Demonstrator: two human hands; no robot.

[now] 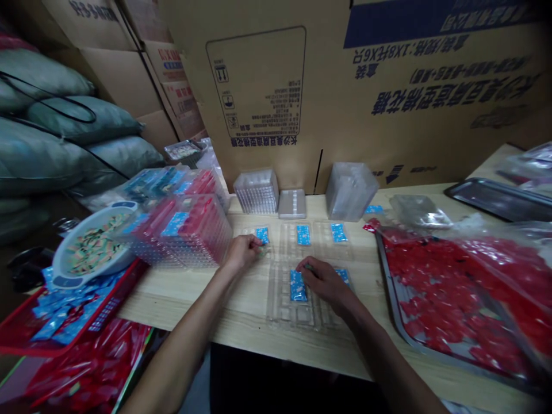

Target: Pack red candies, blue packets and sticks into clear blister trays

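Observation:
Several clear plastic trays (282, 307) lie on the wooden table in front of me, some with a small blue packet (303, 234) in a compartment. My left hand (242, 252) is curled into a pinch at the far left tray, beside a blue packet (262, 235); what its fingers hold is hidden. My right hand (324, 280) rests palm down on the near tray, fingers pressed together on a blue packet (297, 286). Another blue packet (338, 232) lies in the far right tray.
Stacks of filled red and blue trays (185, 230) stand at the left. A white bowl of mixed candies (92, 244) sits on a red basket (26, 336) of blue packets. A metal tray (399, 310) of red candies lies at the right. Empty tray stacks (257, 191) and cardboard boxes (345, 86) line the back.

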